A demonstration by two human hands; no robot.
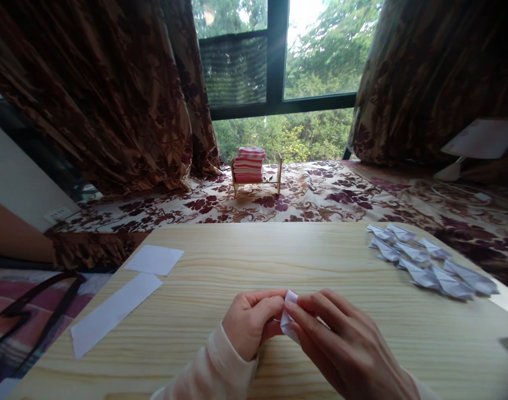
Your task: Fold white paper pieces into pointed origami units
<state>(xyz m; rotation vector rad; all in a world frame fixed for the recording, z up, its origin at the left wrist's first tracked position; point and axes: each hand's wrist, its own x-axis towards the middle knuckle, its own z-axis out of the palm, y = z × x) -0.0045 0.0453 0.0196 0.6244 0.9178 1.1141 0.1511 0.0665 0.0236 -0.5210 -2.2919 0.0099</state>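
Both hands meet at the near middle of a light wooden table (279, 255). My left hand (249, 322) is curled, with its fingertips pinching a small folded piece of white paper (288, 314). My right hand (341, 344) pinches the same paper from the other side, fingers pressed together over it. Most of the paper is hidden between the fingers. A pale sleeve covers my left forearm.
A long white paper strip (112, 314) and a smaller white sheet (154, 259) lie at the table's left. Several folded paper pieces (429, 261) lie in a pile at the right. Beyond are a floral-covered ledge, a small wooden rack holding folded striped cloth (249, 164), curtains and a window.
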